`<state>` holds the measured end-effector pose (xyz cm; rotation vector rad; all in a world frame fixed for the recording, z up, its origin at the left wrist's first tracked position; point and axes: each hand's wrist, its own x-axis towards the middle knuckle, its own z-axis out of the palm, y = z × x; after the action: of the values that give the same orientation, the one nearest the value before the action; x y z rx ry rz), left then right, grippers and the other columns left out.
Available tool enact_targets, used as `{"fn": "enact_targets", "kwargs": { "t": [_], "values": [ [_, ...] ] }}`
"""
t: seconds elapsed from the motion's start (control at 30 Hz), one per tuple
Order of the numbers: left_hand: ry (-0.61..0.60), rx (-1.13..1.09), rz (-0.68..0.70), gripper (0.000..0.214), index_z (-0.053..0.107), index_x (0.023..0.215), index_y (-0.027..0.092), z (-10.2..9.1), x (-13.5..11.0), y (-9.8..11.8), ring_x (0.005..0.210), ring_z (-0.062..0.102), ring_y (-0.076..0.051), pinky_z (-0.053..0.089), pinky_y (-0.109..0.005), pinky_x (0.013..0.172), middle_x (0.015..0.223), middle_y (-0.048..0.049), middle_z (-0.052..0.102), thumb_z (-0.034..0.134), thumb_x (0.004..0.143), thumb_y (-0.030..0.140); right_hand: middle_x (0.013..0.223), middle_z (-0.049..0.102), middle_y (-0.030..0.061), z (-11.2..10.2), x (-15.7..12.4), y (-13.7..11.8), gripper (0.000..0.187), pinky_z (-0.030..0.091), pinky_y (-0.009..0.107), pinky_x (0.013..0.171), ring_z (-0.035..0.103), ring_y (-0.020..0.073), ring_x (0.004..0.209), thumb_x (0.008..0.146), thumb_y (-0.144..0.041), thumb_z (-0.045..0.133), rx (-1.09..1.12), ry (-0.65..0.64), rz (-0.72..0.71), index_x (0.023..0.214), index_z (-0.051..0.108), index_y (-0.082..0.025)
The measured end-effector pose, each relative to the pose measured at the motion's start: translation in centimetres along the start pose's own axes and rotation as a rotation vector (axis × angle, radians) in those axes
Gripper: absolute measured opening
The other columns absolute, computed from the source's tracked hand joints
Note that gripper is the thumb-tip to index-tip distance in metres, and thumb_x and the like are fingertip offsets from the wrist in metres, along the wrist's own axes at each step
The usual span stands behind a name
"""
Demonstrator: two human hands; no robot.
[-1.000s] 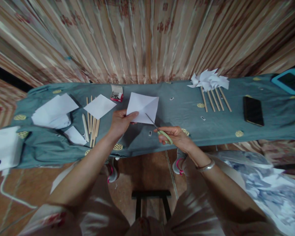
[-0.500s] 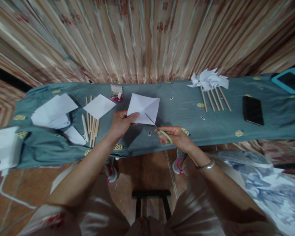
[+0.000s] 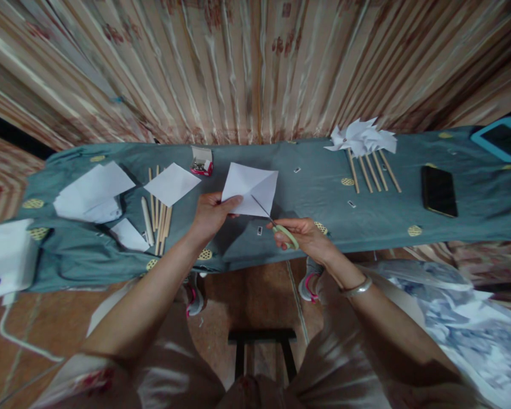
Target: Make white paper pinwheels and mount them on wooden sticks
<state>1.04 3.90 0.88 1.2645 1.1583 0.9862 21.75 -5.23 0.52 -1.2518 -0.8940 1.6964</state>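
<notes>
A creased white square of paper (image 3: 252,180) is pinched at its left side by my left hand (image 3: 214,211), thumb on top. My right hand (image 3: 303,234) has its fingers in the pale green handles of a pair of scissors (image 3: 286,236). The scissors' blades lie along a diagonal of the paper, coming in from its lower right corner with the tip near the middle. Another white paper square (image 3: 172,184) lies left of my left hand, over several wooden sticks (image 3: 164,230). Beside it stands an open small red box (image 3: 201,161) of metal pins.
A stack of white paper (image 3: 91,196) lies at the left, near a white device (image 3: 8,258) with a cable. Paper pinwheels (image 3: 364,139) on sticks lie at the back right, with a black phone (image 3: 438,191) and a blue-framed tablet (image 3: 505,140) beyond. A plastic bag of paper (image 3: 464,324) sits lower right.
The paper and my left hand have shifted very slightly to the right. My right hand and the scissors stay almost in the same place.
</notes>
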Motion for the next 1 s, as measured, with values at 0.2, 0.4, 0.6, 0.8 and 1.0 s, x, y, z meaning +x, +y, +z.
{"fn": "enact_targets", "kwargs": {
  "t": [0.2, 0.4, 0.6, 0.8, 1.0],
  "values": [
    [-0.001, 0.003, -0.012, 0.021, 0.070, 0.061, 0.017, 0.0, 0.0, 0.1, 0.051, 0.057, -0.013, 0.047, -0.024, 0.050, 0.056, -0.0021, 0.066, 0.076, 0.068, 0.036, 0.058, 0.064, -0.0031, 0.0, 0.1, 0.2, 0.049, 0.045, 0.022, 0.049, 0.052, 0.0058, 0.049, 0.048, -0.048, 0.092, -0.009, 0.013, -0.001, 0.085, 0.079, -0.018],
    [-0.007, -0.014, -0.012, 0.022, 0.069, 0.058, 0.017, 0.1, 0.0, 0.0, 0.050, 0.055, -0.012, 0.045, -0.023, 0.049, 0.054, -0.0015, 0.064, 0.076, 0.065, 0.037, 0.058, 0.064, -0.0029, 0.1, 0.0, 0.1, 0.050, 0.045, 0.022, 0.050, 0.052, 0.0060, 0.049, 0.049, -0.050, 0.091, -0.018, 0.015, 0.004, 0.086, 0.079, -0.019],
    [0.003, -0.013, -0.039, 0.025, 0.070, 0.063, 0.015, 0.3, 0.0, 0.3, 0.053, 0.057, -0.014, 0.047, -0.025, 0.051, 0.060, -0.0027, 0.067, 0.077, 0.061, 0.040, 0.058, 0.064, -0.0032, 0.0, -0.2, -0.1, 0.048, 0.044, 0.021, 0.050, 0.052, 0.0057, 0.049, 0.052, -0.049, 0.090, -0.030, -0.010, 0.016, 0.087, 0.078, -0.017],
    [0.095, -0.039, -0.025, 0.033, 0.071, 0.069, 0.015, -0.8, 0.9, 1.0, 0.058, 0.060, -0.015, 0.050, -0.027, 0.054, 0.067, -0.0044, 0.070, 0.079, 0.056, 0.044, 0.062, 0.067, -0.0019, -0.5, -0.6, -0.8, 0.046, 0.046, 0.022, 0.052, 0.055, 0.0068, 0.052, 0.057, -0.046, 0.089, -0.068, -0.100, 0.027, 0.088, 0.075, -0.016],
    [0.139, -0.085, -0.043, 0.033, 0.072, 0.071, 0.015, -1.5, 1.3, 1.2, 0.060, 0.062, -0.015, 0.050, -0.025, 0.054, 0.071, -0.0053, 0.073, 0.081, 0.053, 0.042, 0.064, 0.069, -0.0006, -2.4, -0.8, -1.3, 0.048, 0.043, 0.022, 0.051, 0.056, 0.0075, 0.052, 0.059, -0.050, 0.087, -0.112, -0.031, -0.002, 0.090, 0.074, -0.016]
  ]
}}
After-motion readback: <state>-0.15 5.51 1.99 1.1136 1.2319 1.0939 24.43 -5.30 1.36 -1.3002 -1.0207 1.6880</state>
